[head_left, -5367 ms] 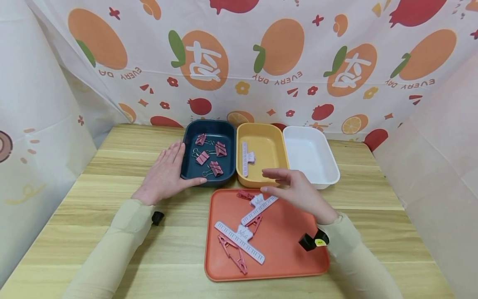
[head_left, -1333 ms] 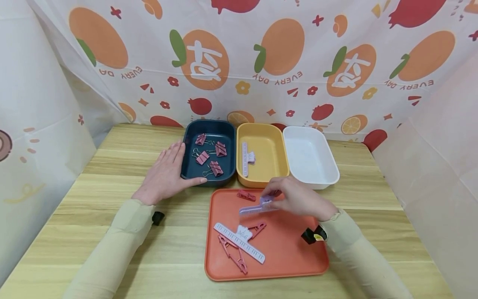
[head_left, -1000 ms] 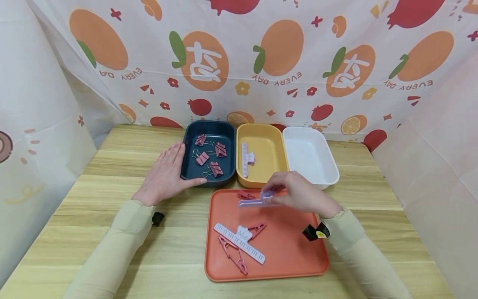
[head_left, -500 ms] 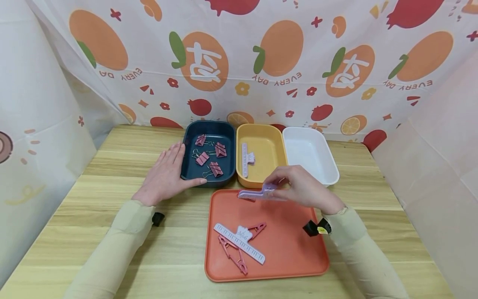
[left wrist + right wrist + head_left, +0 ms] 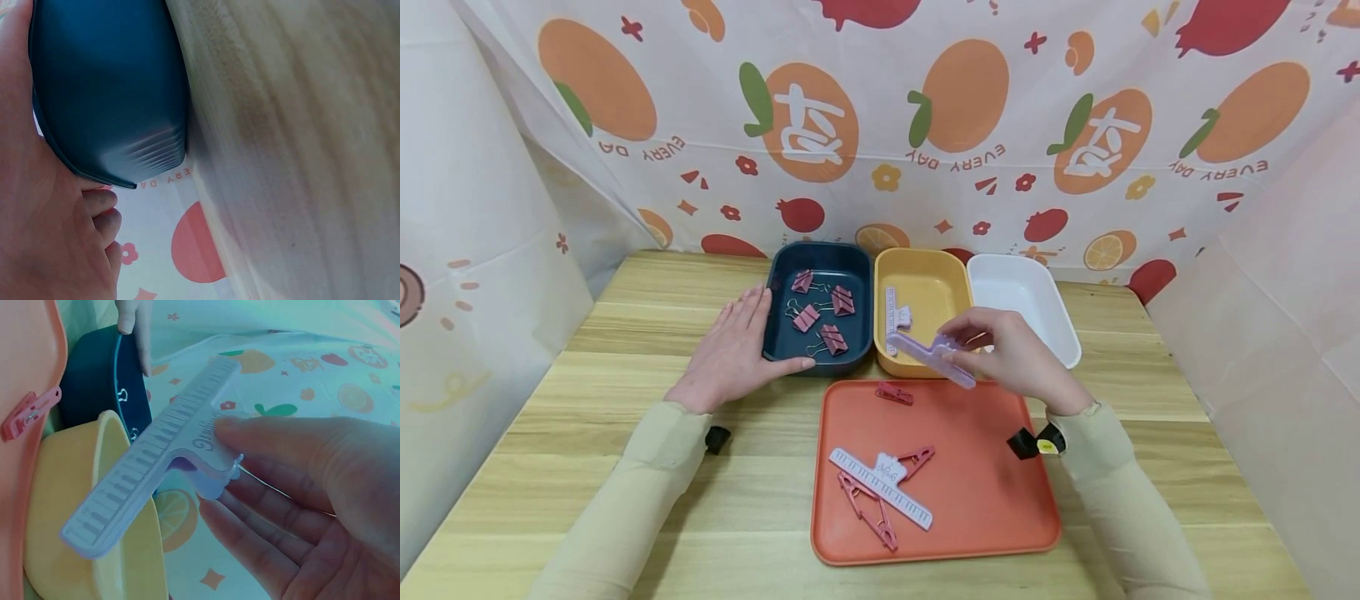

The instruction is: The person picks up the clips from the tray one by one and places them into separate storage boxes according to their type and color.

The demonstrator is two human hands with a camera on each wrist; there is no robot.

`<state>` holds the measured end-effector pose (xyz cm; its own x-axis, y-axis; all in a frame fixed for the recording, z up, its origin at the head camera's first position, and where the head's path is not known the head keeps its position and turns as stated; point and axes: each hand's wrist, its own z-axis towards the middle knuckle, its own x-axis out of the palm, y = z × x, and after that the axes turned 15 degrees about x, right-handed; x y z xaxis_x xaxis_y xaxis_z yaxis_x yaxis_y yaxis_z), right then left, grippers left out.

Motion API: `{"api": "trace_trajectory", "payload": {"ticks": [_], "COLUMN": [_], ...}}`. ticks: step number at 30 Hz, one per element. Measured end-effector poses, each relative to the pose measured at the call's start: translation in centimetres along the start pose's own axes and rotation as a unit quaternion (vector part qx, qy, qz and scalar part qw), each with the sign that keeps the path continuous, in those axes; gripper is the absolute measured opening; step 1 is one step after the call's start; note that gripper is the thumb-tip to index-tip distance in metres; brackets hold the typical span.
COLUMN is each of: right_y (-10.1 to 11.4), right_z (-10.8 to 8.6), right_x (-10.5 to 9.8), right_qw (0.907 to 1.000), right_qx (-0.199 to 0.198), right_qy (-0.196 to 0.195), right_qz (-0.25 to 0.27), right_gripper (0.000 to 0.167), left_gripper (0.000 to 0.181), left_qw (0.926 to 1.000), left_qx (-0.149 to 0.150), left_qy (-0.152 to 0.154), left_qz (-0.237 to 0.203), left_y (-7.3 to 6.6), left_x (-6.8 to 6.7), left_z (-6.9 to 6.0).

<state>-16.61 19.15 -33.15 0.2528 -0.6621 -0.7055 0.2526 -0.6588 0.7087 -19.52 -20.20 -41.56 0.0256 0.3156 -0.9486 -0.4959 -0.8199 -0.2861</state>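
Observation:
In the head view my right hand pinches a long purple clip by its handle, over the front of the yellow box. The right wrist view shows that clip between thumb and fingers, tilted. Another purple clip lies along the yellow box's left side. My left hand rests with spread fingers against the left and front rim of the dark blue box, which holds several pink binder clips.
Below the boxes lies an orange tray with a long purple clip, a pink clip at its top edge, and more pink clips. A white box stands right of the yellow one. A patterned cloth hangs behind.
My right hand has lifted the purple clip from the tray's upper part and carried it up to the yellow box's front, turning it. The left hand has stayed in place.

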Motion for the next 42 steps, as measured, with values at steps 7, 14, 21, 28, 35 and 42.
{"api": "trace_trajectory", "payload": {"ticks": [7, 14, 21, 28, 35, 42], "right_y": [-0.4, -0.5, -0.6, -0.3, 0.0, -0.1], "right_z": [1.3, 2.7, 3.8, 5.0, 6.0, 7.2], "right_x": [-0.6, -1.4, -1.8, -1.7, -1.6, -1.5], "right_qw": [0.9984, 0.9942, 0.9884, 0.9777, 0.9658, 0.9583], "right_qx": [0.034, 0.067, 0.094, 0.14, 0.183, 0.196], "right_qy": [-0.039, -0.066, -0.085, -0.109, -0.127, -0.141], "right_qz": [0.022, 0.053, 0.083, 0.112, 0.133, 0.153], "right_gripper": [0.03, 0.029, 0.029, 0.028, 0.033, 0.032], "left_gripper": [0.134, 0.134, 0.134, 0.135, 0.135, 0.135], "left_qw": [1.0, 1.0, 0.9999, 0.9999, 1.0, 1.0], "left_qx": [0.001, -0.002, -0.002, -0.003, 0.001, 0.003], "left_qy": [0.002, 0.007, 0.008, 0.008, 0.007, 0.002], "left_qz": [-0.003, -0.007, -0.007, -0.007, -0.007, -0.007], "left_y": [-0.1, -0.1, -0.1, -0.1, -0.2, -0.1], "left_x": [-0.2, -0.3, -0.4, -0.3, -0.4, -0.1], "left_z": [0.0, 0.1, 0.1, 0.0, 0.0, -0.1]}}
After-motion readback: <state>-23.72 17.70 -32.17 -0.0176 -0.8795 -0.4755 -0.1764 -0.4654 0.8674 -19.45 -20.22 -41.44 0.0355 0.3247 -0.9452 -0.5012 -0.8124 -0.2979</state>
